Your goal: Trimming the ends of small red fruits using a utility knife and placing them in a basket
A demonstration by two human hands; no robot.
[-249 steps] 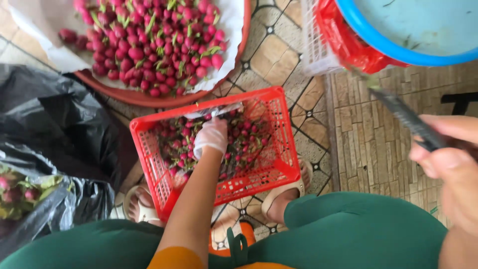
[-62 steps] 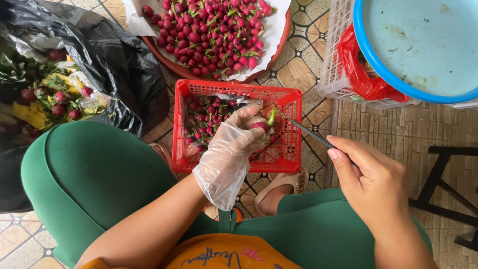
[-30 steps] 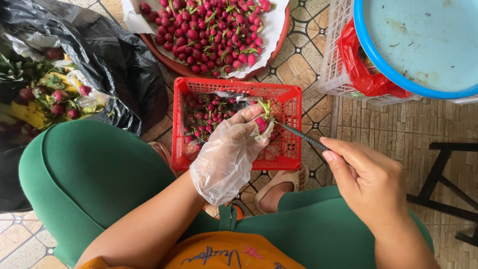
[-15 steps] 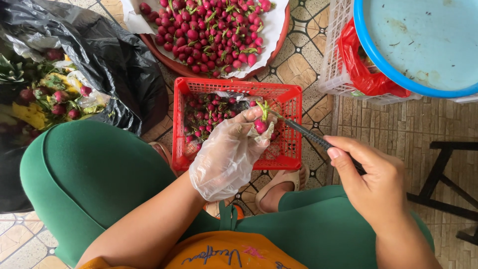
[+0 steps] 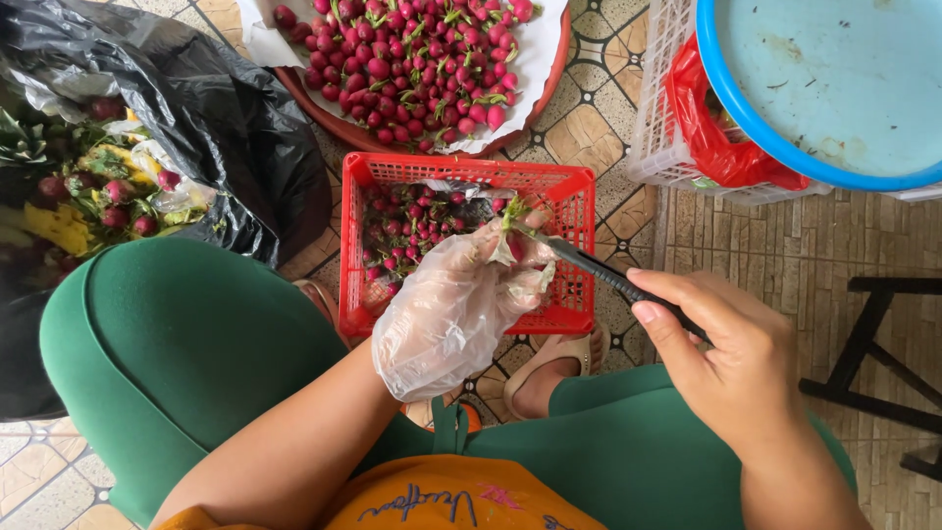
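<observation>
Left hand (image 5: 453, 309): covered by a thin, clear, crinkled plastic glove, loose and baggy at the wrist.
Right hand (image 5: 731, 358): bare, no glove, no ring or watch in view; nails short and unpainted.
Arms: bare to the frame edge, no sleeves showing.
Trousers (image 5: 186, 363): plain green cloth, smooth over both legs.
Top (image 5: 446, 496): orange, with dark cursive lettering across the front.
Footwear (image 5: 549, 358): pale beige sandals.
</observation>
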